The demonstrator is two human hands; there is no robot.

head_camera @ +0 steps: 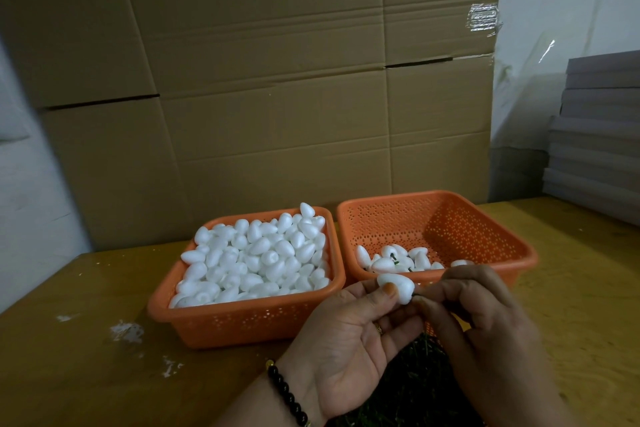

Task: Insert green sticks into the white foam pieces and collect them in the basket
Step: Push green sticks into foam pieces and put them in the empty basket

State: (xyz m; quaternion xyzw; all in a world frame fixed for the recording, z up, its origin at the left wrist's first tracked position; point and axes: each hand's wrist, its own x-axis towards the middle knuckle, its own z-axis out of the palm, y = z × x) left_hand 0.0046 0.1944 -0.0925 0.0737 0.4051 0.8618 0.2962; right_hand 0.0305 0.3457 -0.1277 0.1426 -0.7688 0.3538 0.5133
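1. One white foam piece (396, 287) was pinched by the left hand (349, 347), thumb on top, fingers curled beneath, just in front of the right basket's near rim.
2. The right hand (485, 326) was pinched at the piece's right end; a dark stick tip (415, 295) was barely seen there, so insertion was judged in progress, depth not tellable.
3. A dark green pile of sticks (415, 381) was seen below and between the hands, mostly hidden.
4. The right basket (519, 253) was found holding only a few finished pieces (391, 262), green stubs showing; most of its floor was bare.
5. The left basket (242, 322) was heaped with unsticked foam pieces (256, 257); most of the task was judged left.
6. The baskets were set almost touching; open tabletop (69, 357) was left at both sides, a cardboard wall (259, 80) close behind, stacked boards (599, 132) at far right.
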